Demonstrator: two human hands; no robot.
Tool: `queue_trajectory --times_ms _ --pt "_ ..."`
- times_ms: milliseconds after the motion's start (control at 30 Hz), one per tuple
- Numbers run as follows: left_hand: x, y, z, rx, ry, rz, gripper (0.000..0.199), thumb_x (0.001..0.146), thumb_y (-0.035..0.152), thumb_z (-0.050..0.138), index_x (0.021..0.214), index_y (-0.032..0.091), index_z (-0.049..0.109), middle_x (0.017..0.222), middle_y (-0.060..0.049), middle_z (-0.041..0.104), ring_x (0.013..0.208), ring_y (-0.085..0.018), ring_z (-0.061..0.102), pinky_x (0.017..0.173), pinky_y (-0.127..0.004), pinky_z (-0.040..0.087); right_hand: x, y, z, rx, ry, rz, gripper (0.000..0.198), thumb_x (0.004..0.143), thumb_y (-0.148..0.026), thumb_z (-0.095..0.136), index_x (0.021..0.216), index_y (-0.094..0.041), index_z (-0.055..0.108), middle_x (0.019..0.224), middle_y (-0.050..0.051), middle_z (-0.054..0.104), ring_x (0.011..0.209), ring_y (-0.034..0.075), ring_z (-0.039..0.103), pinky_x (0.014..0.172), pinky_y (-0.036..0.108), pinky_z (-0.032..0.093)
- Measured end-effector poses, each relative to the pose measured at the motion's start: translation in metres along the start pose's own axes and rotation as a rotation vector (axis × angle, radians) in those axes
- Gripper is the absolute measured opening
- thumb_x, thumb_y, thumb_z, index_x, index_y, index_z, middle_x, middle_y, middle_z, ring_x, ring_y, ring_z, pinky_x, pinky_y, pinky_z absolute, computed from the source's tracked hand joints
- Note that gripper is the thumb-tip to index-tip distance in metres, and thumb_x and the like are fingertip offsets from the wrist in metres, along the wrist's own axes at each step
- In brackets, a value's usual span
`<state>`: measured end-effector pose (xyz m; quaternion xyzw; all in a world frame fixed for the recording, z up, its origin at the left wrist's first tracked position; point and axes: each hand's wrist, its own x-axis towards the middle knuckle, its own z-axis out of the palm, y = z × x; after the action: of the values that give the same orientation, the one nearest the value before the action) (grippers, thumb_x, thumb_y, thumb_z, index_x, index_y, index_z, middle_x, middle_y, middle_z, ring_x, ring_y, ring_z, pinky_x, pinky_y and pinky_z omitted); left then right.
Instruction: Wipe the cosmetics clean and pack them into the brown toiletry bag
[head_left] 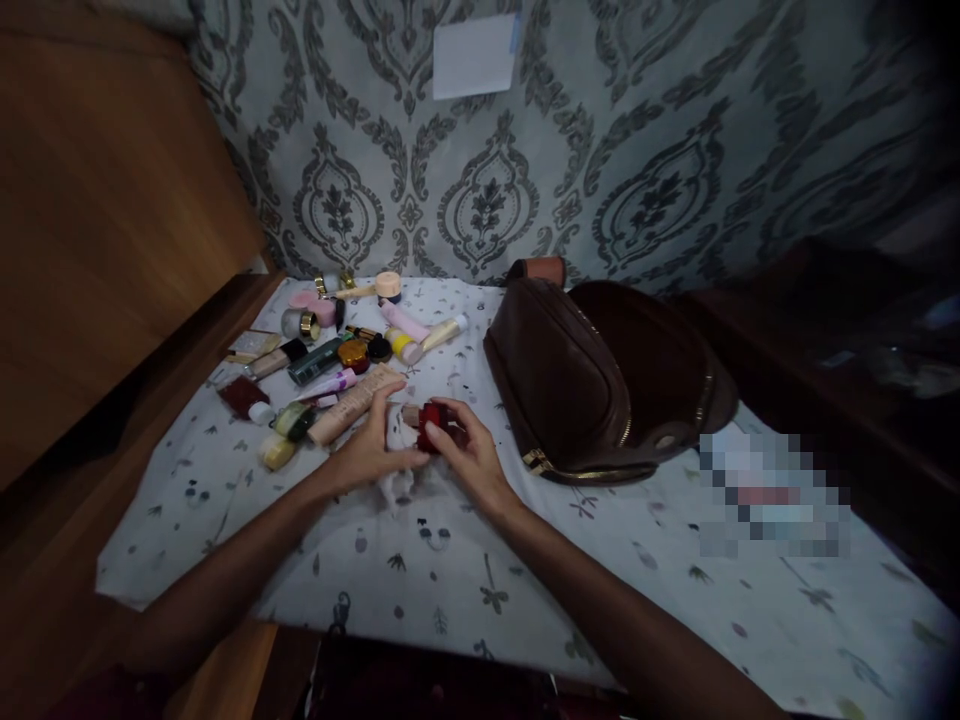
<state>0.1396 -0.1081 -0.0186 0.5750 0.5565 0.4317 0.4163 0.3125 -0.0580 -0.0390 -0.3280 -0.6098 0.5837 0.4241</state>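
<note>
I am cataloguing by size, largest first. One grey-and-white wall with a damask pattern (487, 200) is standing behind everything. One tabletop (450, 590), covered in white fabric with small printed motifs, is bearing the lot. One dark-brown leather bag with gold-coloured zips (555, 370) is resting to the right of the hands. The left hand (367, 450) and the right hand (480, 455) are facing each other, close together, near the tabletop's middle. One long beige tube (352, 408) is lying just beside the left hand. One dark-green bottle (315, 363) is lying farther back, in a cluster of cosmetics. One reddish-brown bottle with a white cap (244, 396) is lying at the cluster's left. One crumpled white cloth (400, 437) is sitting clasped in the left hand. One small deep-red container (432, 428) is sitting between the hands, the right hand's thumb and fingers clamping it.
</note>
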Motion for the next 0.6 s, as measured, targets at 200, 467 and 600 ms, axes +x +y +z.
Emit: queue_trajectory --times_ms 200,467,600 --pt "0.001 -0.007 0.001 0.103 -0.107 0.102 0.065 0.081 0.035 0.072 0.134 0.021 0.036 0.128 -0.01 0.059 0.118 -0.027 0.059 0.104 -0.039 0.044 0.002 -0.004 -0.002 0.019 0.013 0.03 0.042 0.082 -0.053 0.065 0.111 -0.023 0.062 0.108 0.007 0.067 0.101 0.024 0.064 0.083 0.037 0.055" --pt "0.006 -0.005 -0.007 0.008 -0.078 0.044 0.05 0.086 0.05 0.064 0.124 0.019 0.055 0.114 -0.008 0.067 0.102 -0.024 0.063 0.088 -0.032 0.05 0.005 0.003 -0.005 0.084 -0.09 0.034 0.055 0.074 -0.043 0.076 0.121 -0.026 0.054 0.119 0.007 0.064 0.102 0.022 0.065 0.09 0.038 0.054" --pt "0.008 -0.006 -0.007 -0.054 -0.037 0.0 0.048 0.086 0.056 0.061 0.115 0.018 0.066 0.111 -0.008 0.071 0.101 -0.026 0.065 0.089 -0.033 0.051 0.005 0.011 -0.005 -0.012 -0.109 -0.017 0.065 0.068 -0.035 0.08 0.125 -0.025 0.051 0.127 0.01 0.059 0.101 0.022 0.064 0.089 0.04 0.054"
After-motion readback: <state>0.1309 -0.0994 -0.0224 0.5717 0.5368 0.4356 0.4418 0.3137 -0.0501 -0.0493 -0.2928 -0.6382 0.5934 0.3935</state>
